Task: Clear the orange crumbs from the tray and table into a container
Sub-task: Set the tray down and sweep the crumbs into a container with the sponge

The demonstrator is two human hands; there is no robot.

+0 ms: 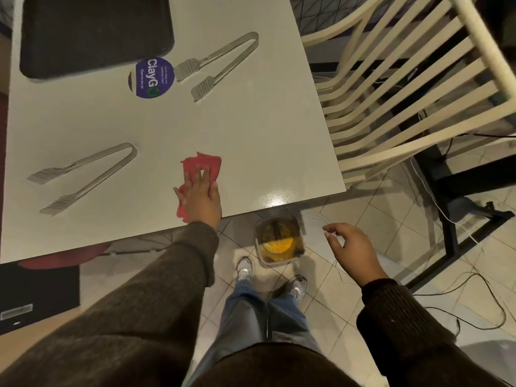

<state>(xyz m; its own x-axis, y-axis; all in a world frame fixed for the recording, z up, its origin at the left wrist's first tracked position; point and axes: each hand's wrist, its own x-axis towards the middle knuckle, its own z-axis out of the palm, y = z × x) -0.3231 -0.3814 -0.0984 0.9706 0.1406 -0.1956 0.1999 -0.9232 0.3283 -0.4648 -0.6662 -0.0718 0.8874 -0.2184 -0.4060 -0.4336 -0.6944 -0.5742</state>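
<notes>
Orange crumbs (279,243) sit in a heap inside clear container (279,260), which stands on floor tiles just off the table (251,135) edge, at 6 o'clock of the tabletop. From left hand (202,199) the crumbs are at approx 4 o'clock, below table level and apart. From right hand (351,247) they're at 9 o'clock, near but not touching.

L hand lies flat w/ fingers straight, pressing a red cloth (206,164) onto the table near its 6 o'clock edge; the cloth sticks out past the fingertips toward 12. R hand hangs over the floor, fingers loosely curled, holding nothing.

Black tray (95,34) is at the table's 11 o'clock corner w/ a purple round sticker (155,77) just beside it at 5. One pair of tongs (203,88) lies at 3 o'clock of the sticker, a second pair (55,205) at 9 o'clock of the cloth. Slatted chair (391,88) stands at 3 o'clock of the table.
</notes>
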